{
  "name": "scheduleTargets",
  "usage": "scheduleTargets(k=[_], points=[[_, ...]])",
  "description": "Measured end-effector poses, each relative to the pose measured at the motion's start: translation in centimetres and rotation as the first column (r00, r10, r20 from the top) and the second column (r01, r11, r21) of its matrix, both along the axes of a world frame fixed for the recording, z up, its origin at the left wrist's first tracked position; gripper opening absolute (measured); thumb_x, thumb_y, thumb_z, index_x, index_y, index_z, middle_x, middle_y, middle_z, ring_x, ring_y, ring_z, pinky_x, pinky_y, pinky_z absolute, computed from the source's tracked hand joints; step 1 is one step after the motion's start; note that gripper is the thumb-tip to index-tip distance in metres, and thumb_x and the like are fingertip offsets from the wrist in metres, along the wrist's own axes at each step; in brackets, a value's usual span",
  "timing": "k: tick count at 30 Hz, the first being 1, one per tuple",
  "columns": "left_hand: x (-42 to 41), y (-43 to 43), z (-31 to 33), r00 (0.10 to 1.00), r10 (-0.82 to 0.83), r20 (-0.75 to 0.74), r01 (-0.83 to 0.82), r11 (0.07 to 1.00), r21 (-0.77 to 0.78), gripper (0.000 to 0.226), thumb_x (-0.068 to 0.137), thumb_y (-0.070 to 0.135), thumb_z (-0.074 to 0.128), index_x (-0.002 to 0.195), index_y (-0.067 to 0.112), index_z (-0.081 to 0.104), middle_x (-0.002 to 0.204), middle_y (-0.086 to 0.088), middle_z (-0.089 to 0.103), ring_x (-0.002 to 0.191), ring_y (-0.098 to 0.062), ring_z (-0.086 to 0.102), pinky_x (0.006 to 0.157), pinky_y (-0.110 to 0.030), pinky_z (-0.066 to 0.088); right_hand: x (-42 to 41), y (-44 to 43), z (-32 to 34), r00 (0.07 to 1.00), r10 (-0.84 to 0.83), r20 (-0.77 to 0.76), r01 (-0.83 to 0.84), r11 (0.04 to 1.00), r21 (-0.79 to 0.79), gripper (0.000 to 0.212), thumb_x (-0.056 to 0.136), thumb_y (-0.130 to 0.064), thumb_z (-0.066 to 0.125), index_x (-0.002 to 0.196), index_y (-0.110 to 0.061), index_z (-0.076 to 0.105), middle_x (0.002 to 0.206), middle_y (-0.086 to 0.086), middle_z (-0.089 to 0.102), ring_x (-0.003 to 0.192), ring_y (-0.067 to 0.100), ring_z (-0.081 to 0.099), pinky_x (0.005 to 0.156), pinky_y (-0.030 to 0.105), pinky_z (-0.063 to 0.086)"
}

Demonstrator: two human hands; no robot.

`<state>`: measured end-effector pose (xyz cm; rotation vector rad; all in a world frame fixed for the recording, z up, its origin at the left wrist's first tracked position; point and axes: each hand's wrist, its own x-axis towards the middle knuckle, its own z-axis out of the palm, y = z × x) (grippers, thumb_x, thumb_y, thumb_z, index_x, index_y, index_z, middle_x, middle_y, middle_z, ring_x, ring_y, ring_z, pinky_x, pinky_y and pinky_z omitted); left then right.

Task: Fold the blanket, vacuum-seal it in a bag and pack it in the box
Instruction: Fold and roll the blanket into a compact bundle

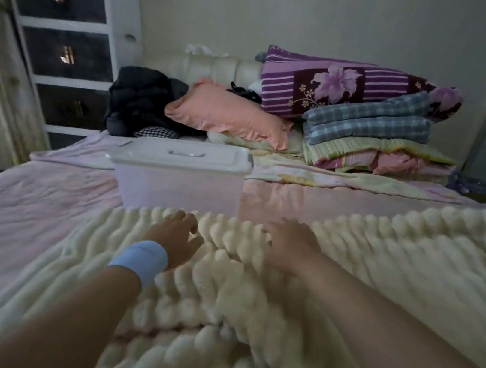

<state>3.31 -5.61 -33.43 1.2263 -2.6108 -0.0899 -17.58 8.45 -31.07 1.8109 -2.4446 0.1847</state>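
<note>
Across the bed [26,214], the cream ribbed blanket [217,306] is lying spread out, running beneath both forearms. The left hand [176,233], wearing a pale blue wristband [142,258], is reaching over the blanket near its far edge with its fingers relaxed and gripping nothing. The right hand [288,242] is reaching beside it, fingers spread and blurred, its tips at that same edge; whether either palm is touching the pile is unclear. Just beyond the edge, ahead of the left hand, the clear box [178,183] is sitting with its white lid [183,154] on.
</note>
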Motion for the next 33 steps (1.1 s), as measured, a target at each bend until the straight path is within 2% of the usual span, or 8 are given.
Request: scheduleTargets(k=[4, 11, 15, 18, 21, 26, 29, 33], points=[[7.5, -0.3, 0.3, 0.983, -0.013, 0.183, -0.018, 0.985, 0.172, 0.036, 0.085, 0.062, 0.054, 0.095, 0.027, 0.049, 0.103, 0.003, 0.049, 0.089, -0.021, 0.053, 0.082, -0.033, 0.044, 10.6, -2.1, -1.2, 0.886, 0.317, 0.339, -0.334, 0.943, -0.007, 0.05, 0.087, -0.05, 0.063, 0.134, -0.033, 0.059, 0.129, -0.003, 0.06, 0.117, 0.017, 0.058, 0.099, 0.035, 0.047], [15.4, 2.5, -1.7, 0.855, -0.139, 0.499, 0.018, 0.97, 0.241, 0.089, 0.07, 0.05, 0.077, 0.144, 0.04, 0.029, 0.153, 0.006, 0.023, 0.143, -0.024, 0.022, 0.114, -0.052, 0.025, 17.2, -1.8, -5.3, 0.916, 0.339, -0.216, -0.236, 0.889, 0.393, 0.104, 0.073, -0.054, 0.071, 0.158, -0.027, 0.018, 0.164, 0.015, 0.018, 0.152, 0.032, 0.008, 0.122, 0.054, 0.002], [18.1, 2.6, -2.5, 0.89, -0.081, 0.448, 0.006, 0.986, 0.166, 0.083, 0.075, 0.037, 0.078, 0.145, 0.037, 0.032, 0.155, 0.003, 0.027, 0.143, -0.021, 0.028, 0.116, -0.038, 0.027, 19.6, -1.4, -5.5, 0.857, 0.397, -0.328, -0.306, 0.905, 0.296, 0.059, 0.093, -0.03, 0.054, 0.149, -0.021, 0.037, 0.164, 0.016, 0.02, 0.15, 0.033, 0.02, 0.12, 0.049, 0.02], [19.4, 2.1, 0.3, 0.93, 0.035, 0.367, -0.059, 0.997, 0.057, 0.055, 0.09, 0.036, 0.06, 0.143, 0.032, 0.042, 0.147, -0.002, 0.043, 0.134, -0.022, 0.043, 0.11, -0.034, 0.034, 20.9, -1.6, -4.3, 0.94, 0.289, -0.183, -0.287, 0.957, 0.041, 0.03, 0.101, -0.02, 0.038, 0.122, -0.024, 0.058, 0.123, 0.007, 0.065, 0.112, 0.031, 0.063, 0.084, 0.038, 0.045], [20.8, 1.3, 4.4, 0.903, 0.129, 0.411, -0.163, 0.986, 0.048, 0.05, 0.092, 0.029, 0.057, 0.141, 0.03, 0.046, 0.143, -0.003, 0.048, 0.13, -0.023, 0.047, 0.104, -0.031, 0.038, 22.3, -2.9, -1.4, 0.965, 0.261, 0.006, -0.259, 0.961, -0.098, 0.018, 0.094, -0.033, 0.051, 0.102, -0.023, 0.063, 0.104, 0.003, 0.071, 0.095, 0.029, 0.067, 0.068, 0.031, 0.037], [22.5, 0.3, 5.5, 0.835, -0.063, 0.547, -0.455, 0.479, 0.751, 0.042, 0.088, 0.05, 0.061, 0.127, 0.036, 0.053, 0.135, 0.01, 0.054, 0.127, -0.019, 0.049, 0.111, -0.045, 0.032, 24.4, -5.4, 1.0, 0.781, -0.107, 0.615, -0.399, 0.671, 0.624, 0.037, 0.093, -0.049, 0.052, 0.12, -0.028, 0.067, 0.124, -0.004, 0.061, 0.099, 0.022, 0.059, 0.085, 0.037, 0.048], [22.2, -2.4, 4.4, 0.947, 0.15, 0.284, -0.308, 0.672, 0.673, 0.027, 0.091, 0.044, 0.058, 0.111, 0.027, 0.065, 0.103, 0.008, 0.072, 0.099, -0.02, 0.068, 0.089, -0.034, 0.05, 23.6, -8.0, 0.7, 0.775, 0.037, 0.63, -0.265, 0.925, 0.273, 0.034, 0.09, -0.036, 0.053, 0.111, -0.017, 0.072, 0.119, 0.005, 0.07, 0.091, 0.026, 0.068, 0.072, 0.036, 0.052], [20.3, -5.8, 3.1, 0.93, 0.325, 0.174, -0.364, 0.883, 0.296, 0.035, 0.098, 0.018, 0.048, 0.131, 0.018, 0.058, 0.133, -0.005, 0.057, 0.118, -0.026, 0.058, 0.096, -0.032, 0.046, 21.3, -11.3, 0.3, 0.967, 0.139, 0.213, -0.154, 0.986, 0.056, 0.036, 0.091, -0.015, 0.047, 0.118, -0.027, 0.069, 0.129, -0.005, 0.063, 0.118, 0.021, 0.059, 0.096, 0.033, 0.048]])
